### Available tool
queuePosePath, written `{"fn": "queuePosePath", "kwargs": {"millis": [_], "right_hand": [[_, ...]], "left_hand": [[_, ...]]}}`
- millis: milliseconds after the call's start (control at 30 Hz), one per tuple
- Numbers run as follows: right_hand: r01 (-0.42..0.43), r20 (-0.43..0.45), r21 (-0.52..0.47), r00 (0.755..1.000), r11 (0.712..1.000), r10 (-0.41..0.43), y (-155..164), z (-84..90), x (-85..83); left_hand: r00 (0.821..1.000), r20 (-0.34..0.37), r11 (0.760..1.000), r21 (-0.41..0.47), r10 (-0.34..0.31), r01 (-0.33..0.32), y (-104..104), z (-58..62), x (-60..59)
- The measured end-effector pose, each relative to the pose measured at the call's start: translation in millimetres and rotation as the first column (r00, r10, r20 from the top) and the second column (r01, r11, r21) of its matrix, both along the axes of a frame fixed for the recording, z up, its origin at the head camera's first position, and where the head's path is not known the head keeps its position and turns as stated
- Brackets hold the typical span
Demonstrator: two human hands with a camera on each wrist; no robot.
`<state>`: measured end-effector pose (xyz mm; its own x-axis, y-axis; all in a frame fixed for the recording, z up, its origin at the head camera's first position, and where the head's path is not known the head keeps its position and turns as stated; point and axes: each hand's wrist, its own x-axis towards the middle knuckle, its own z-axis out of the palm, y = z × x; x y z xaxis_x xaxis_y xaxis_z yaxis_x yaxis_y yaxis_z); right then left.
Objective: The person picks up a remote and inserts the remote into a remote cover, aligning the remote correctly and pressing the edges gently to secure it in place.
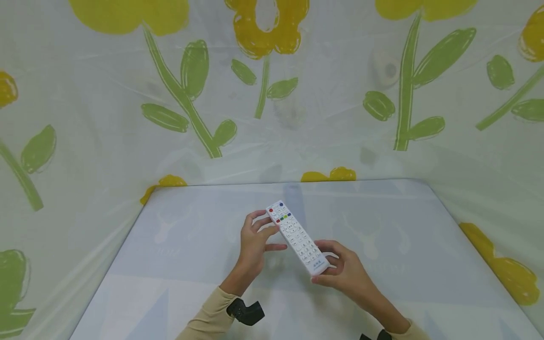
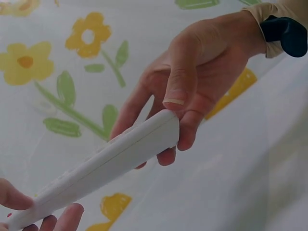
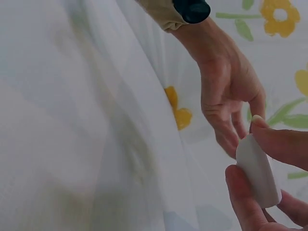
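White plastic remote control [image 1: 298, 237], its buttons facing up, is held between my two hands above the pale blue table [image 1: 178, 236]. My right hand [image 1: 346, 274] pinches the near end, thumb on one edge and fingers curled under the other, as the view from the left wrist shows plainly. My left hand [image 1: 254, 241] holds the far end, where the red, blue, green and yellow buttons sit; its fingers curl round the remote's side and its thumb points toward the keypad. The remote runs on a slant, far end toward the left, near end toward the right, and it appears lifted off the table rather than lying on it. My hands are apart, one at each end, joined only by the remote. Both my sleeves are beige, and a black strap [image 1: 245, 311] sits at my left wrist. A plastic sheet printed with yellow flowers and green leaves [image 1: 263, 71] hangs behind and beside the table.
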<state>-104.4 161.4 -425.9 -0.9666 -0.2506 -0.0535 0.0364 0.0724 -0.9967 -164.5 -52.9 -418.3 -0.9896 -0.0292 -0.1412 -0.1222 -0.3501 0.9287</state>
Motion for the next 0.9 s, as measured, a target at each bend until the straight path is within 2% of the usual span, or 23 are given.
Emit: {"fn": "queuePosePath", "kwargs": {"millis": [167,500,767,900], "right_hand": [[0.009,0.005,0.001,1.000,1.000,-0.009,-3,0.7,1.3],[0.021,0.018,-0.023,1.000,1.000,-0.021,-9,1.8,1.6],[0.014,-0.008,-0.085,1.000,0.996,-0.014,-14,1.7,1.3],[0.025,-0.007,-0.091,1.000,0.996,-0.026,-17,3.3,1.4]], "left_hand": [[1.000,0.007,1.000,0.000,-0.008,0.008,2,-0.6,0.5],[1.000,-0.025,1.000,0.017,0.008,-0.007,3,-0.2,0.0],[0.997,-0.058,0.998,-0.026,-0.056,0.054,5,2.2,1.9],[0.995,-0.079,0.998,-0.027,-0.062,0.060,4,2.3,2.0]]}}
